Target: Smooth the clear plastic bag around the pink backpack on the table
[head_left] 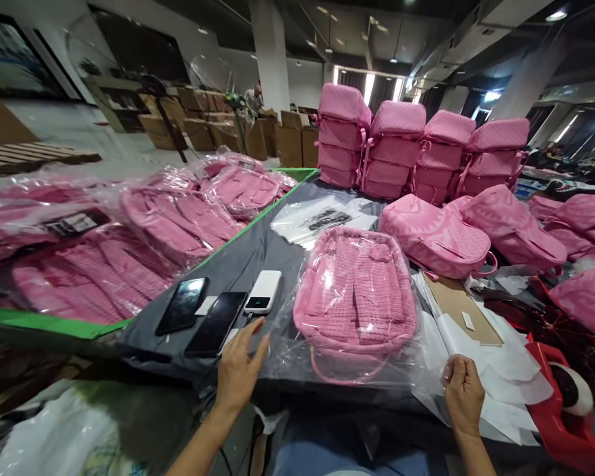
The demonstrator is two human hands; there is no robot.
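A pink backpack (356,291) lies straps up inside a clear plastic bag (282,350) on the dark table in front of me. My left hand (238,367) is open, thumb and fingers apart, at the bag's left side, just below a white power bank (264,292). Two dark phones (217,324) (182,305) lie left of the power bank. My right hand (463,395) is closed in a pinch at the bag's right edge, over white sheets (513,377); its fingertips seem to grip the clear plastic.
Bagged pink backpacks (173,221) fill a green-edged area at left. Stacked pink backpacks (344,135) stand at the back; loose ones (436,235) lie at right. White bags (322,218), brown cardboard (463,311) and a red tape dispenser (565,403) are also on the table.
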